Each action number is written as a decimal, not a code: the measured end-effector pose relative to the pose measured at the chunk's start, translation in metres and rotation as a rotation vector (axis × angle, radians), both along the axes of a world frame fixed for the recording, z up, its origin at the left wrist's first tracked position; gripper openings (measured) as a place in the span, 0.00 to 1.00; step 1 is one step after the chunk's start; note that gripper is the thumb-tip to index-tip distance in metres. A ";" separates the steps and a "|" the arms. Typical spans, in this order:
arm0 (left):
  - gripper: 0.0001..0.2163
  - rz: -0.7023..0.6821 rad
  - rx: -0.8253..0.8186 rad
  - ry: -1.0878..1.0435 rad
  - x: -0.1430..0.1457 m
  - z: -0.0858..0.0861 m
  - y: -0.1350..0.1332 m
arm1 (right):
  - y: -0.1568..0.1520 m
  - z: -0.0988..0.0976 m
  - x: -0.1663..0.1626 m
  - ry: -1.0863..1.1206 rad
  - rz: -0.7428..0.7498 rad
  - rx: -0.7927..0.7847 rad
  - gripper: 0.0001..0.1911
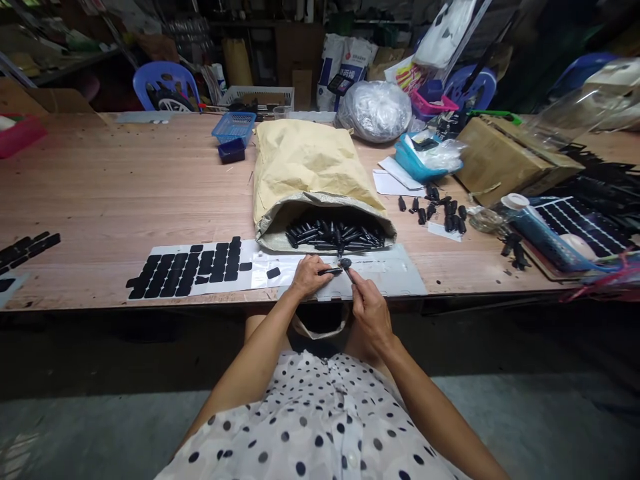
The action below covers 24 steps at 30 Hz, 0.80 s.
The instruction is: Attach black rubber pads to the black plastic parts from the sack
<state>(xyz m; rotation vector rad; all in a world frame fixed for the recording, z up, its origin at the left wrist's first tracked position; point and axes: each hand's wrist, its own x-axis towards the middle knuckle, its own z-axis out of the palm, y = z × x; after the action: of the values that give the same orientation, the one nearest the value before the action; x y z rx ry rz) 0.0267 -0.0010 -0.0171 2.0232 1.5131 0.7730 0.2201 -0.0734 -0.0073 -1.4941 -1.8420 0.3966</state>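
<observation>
My left hand (308, 277) is closed on a slim black piece (330, 271) lying low over a grey board (400, 273) at the table's front edge. My right hand (371, 310) pinches a small black part with a rounded head (345, 263), close to the tip of the slim piece; whether the two touch I cannot tell. Just beyond both hands, a tan paper sack (310, 157) lies with its mouth towards me, showing many slender black pieces (340, 233) inside. Left of my hands, black rounded-square patches (185, 270) cover a white backing sheet, with one loose patch (273, 273) nearer.
Black parts (453, 213) are scattered right of the sack, near a blue basin (425, 160) and a cardboard box (505, 157). A blue basket (234, 127) and a dark blue tray (231, 151) stand behind left. Below the table edge, an open bag (320, 330) hangs between my knees.
</observation>
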 end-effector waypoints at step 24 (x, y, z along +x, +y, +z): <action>0.05 0.021 -0.012 0.085 -0.002 0.010 -0.004 | 0.093 -0.002 0.122 -0.379 -0.811 -0.175 0.17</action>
<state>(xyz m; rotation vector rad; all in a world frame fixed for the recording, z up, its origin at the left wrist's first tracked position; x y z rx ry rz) 0.0243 -0.0048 -0.0075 2.0577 1.5846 0.6921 0.3420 0.0197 -0.0092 -2.3954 -1.3046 -0.1359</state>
